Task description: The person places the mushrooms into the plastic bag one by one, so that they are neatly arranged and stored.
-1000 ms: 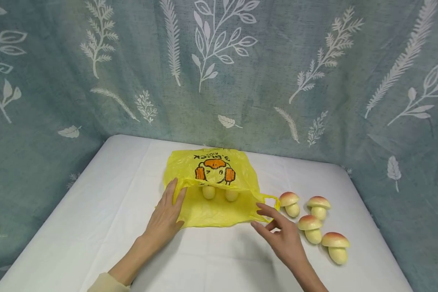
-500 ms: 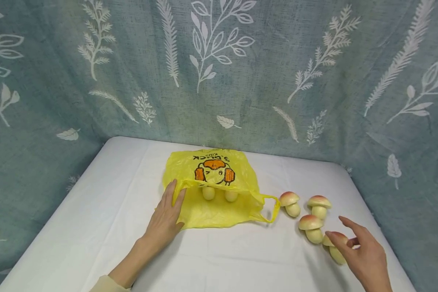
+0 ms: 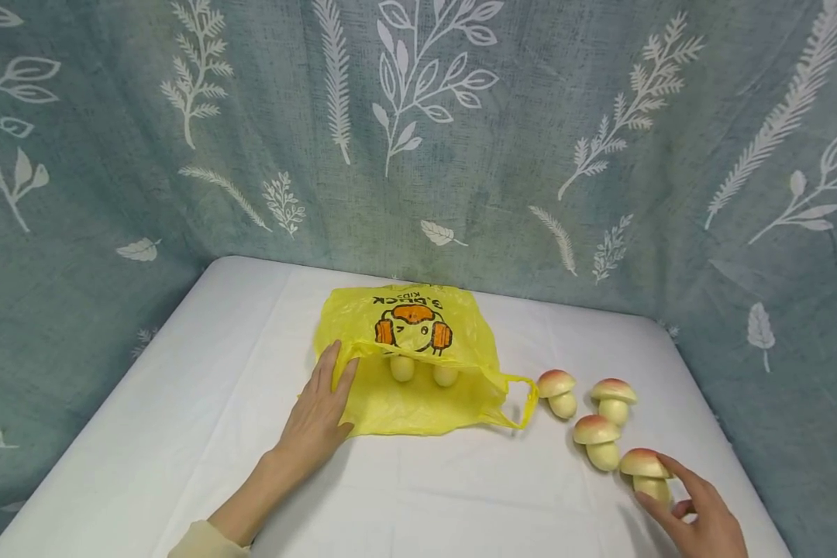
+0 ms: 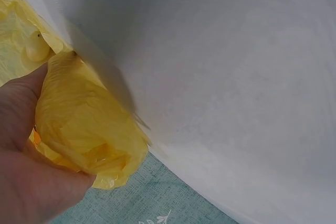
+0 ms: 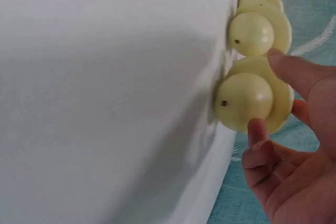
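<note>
A yellow plastic bag (image 3: 418,407) with a printed duck lies with its mouth facing me, and two toy mushrooms (image 3: 402,369) show inside. My left hand (image 3: 317,403) holds the left side of the bag's mouth; the left wrist view has the yellow plastic (image 4: 89,114) between thumb and fingers. On the right, my right hand (image 3: 700,511) has its thumb and fingers on either side of the nearest toy mushroom (image 3: 647,465), red-capped with a pale stem. In the right wrist view its stem end (image 5: 244,100) sits between thumb and fingers, apparently pinched, still at the table.
Several other toy mushrooms (image 3: 600,442) lie between the bag and my right hand. The bag's loop handle (image 3: 528,403) reaches close to the leftmost one. A white cloth (image 3: 446,496) covers the table, with a patterned curtain (image 3: 460,194) behind.
My right hand has moved right, away from the bag's handle, and down onto the nearest toy mushroom. The left hand stays at the bag's mouth.
</note>
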`<state>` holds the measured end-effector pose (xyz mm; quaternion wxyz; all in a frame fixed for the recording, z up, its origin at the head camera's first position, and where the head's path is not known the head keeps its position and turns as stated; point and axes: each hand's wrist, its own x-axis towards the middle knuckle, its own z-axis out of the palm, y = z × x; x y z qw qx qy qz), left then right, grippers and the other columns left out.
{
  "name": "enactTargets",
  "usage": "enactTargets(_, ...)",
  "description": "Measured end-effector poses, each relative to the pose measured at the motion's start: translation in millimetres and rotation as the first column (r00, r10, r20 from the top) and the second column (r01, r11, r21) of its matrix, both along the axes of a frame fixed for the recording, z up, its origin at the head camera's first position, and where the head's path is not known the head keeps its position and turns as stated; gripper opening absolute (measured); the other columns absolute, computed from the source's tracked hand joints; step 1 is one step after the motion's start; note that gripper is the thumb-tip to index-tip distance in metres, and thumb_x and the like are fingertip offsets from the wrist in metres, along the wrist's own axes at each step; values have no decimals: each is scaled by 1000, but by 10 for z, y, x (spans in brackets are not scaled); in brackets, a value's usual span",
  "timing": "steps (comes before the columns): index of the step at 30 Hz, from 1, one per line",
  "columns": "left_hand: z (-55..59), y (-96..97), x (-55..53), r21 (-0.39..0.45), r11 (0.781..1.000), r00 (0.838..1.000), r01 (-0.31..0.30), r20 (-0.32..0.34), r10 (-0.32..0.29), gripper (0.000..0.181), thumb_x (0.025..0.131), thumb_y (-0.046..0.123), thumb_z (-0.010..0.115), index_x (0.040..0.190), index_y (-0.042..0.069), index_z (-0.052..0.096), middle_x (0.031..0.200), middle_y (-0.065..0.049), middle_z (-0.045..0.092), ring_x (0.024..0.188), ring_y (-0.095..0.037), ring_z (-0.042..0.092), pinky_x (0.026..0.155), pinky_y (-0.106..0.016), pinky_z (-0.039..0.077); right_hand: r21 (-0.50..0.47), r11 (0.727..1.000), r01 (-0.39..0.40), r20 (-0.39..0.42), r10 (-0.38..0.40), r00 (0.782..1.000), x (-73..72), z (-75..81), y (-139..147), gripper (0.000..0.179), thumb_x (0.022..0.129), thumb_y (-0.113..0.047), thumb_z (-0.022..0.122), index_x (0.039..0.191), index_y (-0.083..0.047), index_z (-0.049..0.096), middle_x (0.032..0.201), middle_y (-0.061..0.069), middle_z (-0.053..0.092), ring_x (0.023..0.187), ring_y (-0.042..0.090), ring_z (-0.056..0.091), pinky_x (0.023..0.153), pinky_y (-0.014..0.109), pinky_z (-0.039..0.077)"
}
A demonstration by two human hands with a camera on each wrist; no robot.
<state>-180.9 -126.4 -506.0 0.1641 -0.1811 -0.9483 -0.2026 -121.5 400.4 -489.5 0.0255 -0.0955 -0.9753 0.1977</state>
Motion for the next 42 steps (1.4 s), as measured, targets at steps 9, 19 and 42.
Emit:
enactTargets(9, -6, 9, -2, -1, 1000, 1000, -1, -3, 1, 104, 66, 3, 90, 150, 5, 29, 162, -21, 2, 147, -37, 12, 104, -54, 39, -95, 982, 164, -7, -165, 986, -25, -120, 4, 71, 93, -40, 68, 145, -7, 33, 129, 40, 50, 65, 15, 62, 52, 29, 45)
enactTargets(19, 6, 15, 1, 2, 1000, 1000, -2, -2, 2, 103, 67, 3, 90, 150, 6, 29, 162, -20, 1, 147, -37, 12, 102, -54, 41, -222, 930, 294, -72, -317, 946, 12, -130, -21, 66, 93, -30, 68, 147, -10, 36, 129, 37, 52, 56, 5, 57, 49, 21, 44)
enactTargets(42, 8, 13, -1, -14, 1000, 1000, 0, -6, 0, 103, 66, 3, 91, 149, 4, 30, 161, -22, 4, 147, -38, 12, 104, -53, 40, -472, 874, -116, -342, -60, 938, 259, 512, -1000, 64, 91, -2, 70, 147, -15, 41, 101, -22, 60, 59, 13, 59, 43, 26, 44)
